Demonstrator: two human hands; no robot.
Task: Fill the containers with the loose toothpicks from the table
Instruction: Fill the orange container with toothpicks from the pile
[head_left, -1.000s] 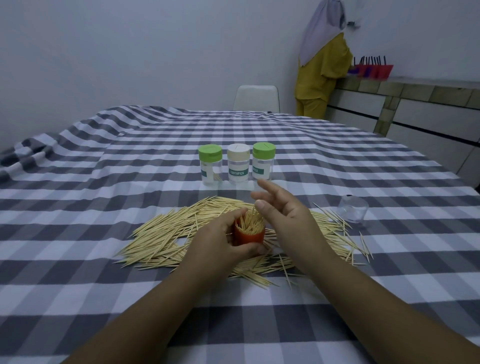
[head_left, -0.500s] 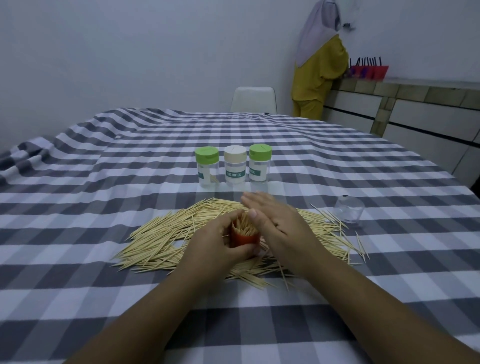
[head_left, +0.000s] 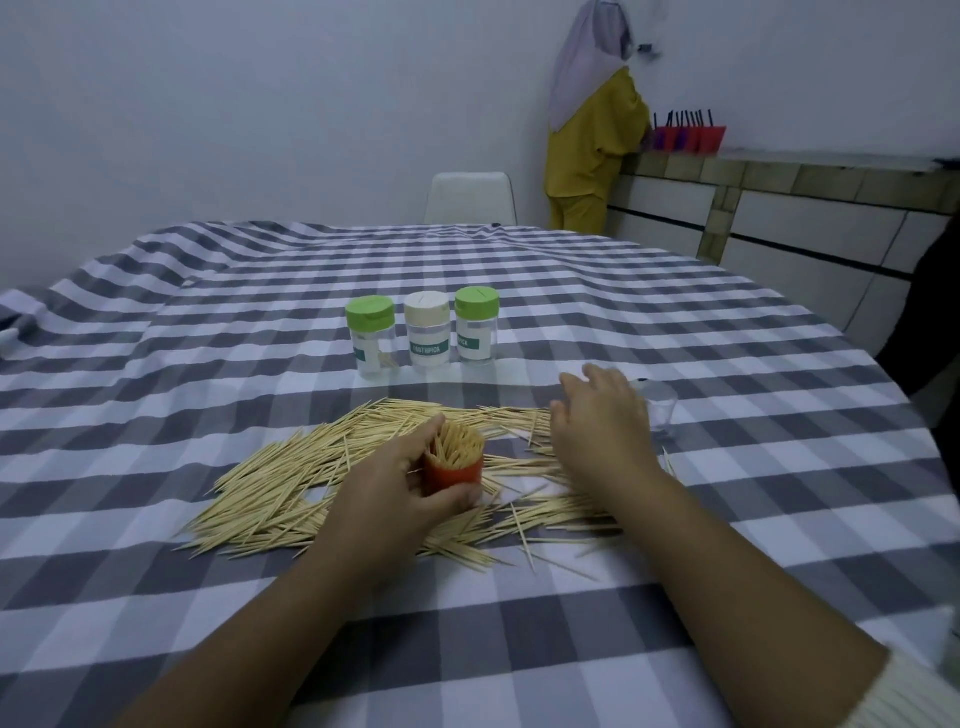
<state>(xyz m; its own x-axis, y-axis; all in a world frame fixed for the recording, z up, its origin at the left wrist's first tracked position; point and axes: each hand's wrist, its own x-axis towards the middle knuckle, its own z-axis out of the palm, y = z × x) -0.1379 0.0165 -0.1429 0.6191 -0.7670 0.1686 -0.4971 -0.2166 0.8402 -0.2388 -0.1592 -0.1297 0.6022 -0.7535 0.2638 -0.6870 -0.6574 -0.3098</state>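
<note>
While the left hand (head_left: 395, 488) grips the packed red container (head_left: 453, 470), the right hand (head_left: 602, 421) has left its mouth and now reaches, fingers loose and empty, toward two o'clock over the loose toothpicks (head_left: 291, 488). That jar looks full; probably the clear cap (head_left: 658, 413) comes next.

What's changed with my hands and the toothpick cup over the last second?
The right hand left the top of the red cup and moved right and away, over the loose toothpicks toward the clear container, fingers spread, holding nothing. The left hand still grips the red cup, packed with toothpicks. The three lidded jars have not moved.
</note>
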